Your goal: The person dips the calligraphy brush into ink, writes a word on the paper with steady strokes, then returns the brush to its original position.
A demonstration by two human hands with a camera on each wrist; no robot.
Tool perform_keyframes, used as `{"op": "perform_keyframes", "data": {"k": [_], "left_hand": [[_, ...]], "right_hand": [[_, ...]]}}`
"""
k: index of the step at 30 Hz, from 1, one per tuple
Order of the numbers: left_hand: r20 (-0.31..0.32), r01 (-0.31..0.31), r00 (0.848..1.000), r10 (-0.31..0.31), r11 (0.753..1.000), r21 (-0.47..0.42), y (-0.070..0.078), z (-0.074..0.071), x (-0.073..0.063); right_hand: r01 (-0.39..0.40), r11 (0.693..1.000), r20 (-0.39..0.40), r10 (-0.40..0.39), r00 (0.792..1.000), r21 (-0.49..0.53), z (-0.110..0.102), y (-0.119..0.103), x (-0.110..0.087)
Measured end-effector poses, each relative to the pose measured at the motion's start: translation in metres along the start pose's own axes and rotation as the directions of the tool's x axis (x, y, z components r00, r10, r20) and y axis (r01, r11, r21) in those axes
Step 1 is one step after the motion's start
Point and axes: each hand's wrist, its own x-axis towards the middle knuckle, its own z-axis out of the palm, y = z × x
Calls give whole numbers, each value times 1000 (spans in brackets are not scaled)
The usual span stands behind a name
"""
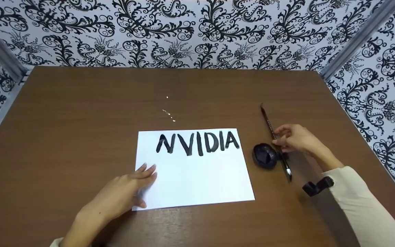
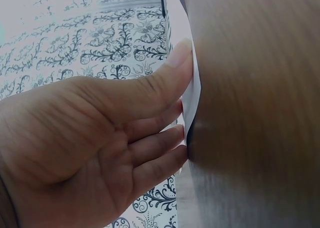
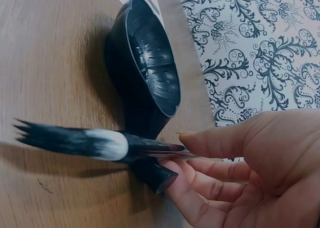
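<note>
In the head view a white sheet of paper (image 1: 197, 178) bears NVIDIA in thick black strokes near its top edge. My left hand (image 1: 123, 190) rests on the sheet's lower left part with its fingers spread; the left wrist view shows the thumb and fingertips along the paper (image 2: 192, 96). On the right, my right hand (image 1: 297, 139) pinches the dark handle of a paintbrush (image 3: 70, 140) between thumb and fingers. Its bristles, black at the tip with a white band, point toward me. Close beneath the brush is a small black dish (image 3: 150, 63) with a short handle (image 3: 155, 175).
The brown wooden table (image 1: 81, 109) carries a few tiny pale specks (image 1: 169, 114) beyond the paper. Black-and-white patterned walls (image 1: 156, 31) enclose its back and sides. A black wrist device (image 1: 317, 187) shows at the right sleeve.
</note>
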Motion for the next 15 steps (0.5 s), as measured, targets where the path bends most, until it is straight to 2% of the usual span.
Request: {"op": "perform_keyframes", "data": {"k": [5, 9, 12, 15], "left_hand": [[6, 11, 1000, -11, 1000, 2, -1, 0, 0], [17, 33, 999, -33, 999, 0, -1, 1, 0], [21, 48, 999, -48, 999, 0, -2, 0, 1], [13, 38, 999, -38, 999, 3, -3, 1, 1]], "right_hand": [[0, 1000, -1, 0, 1000, -27, -3, -2, -3], [49, 983, -70, -63, 996, -178, -4, -9, -12], [97, 945, -156, -152, 976, -313, -2, -16, -23], [163, 925, -224, -250, 942, -344, 7, -24, -33]]}}
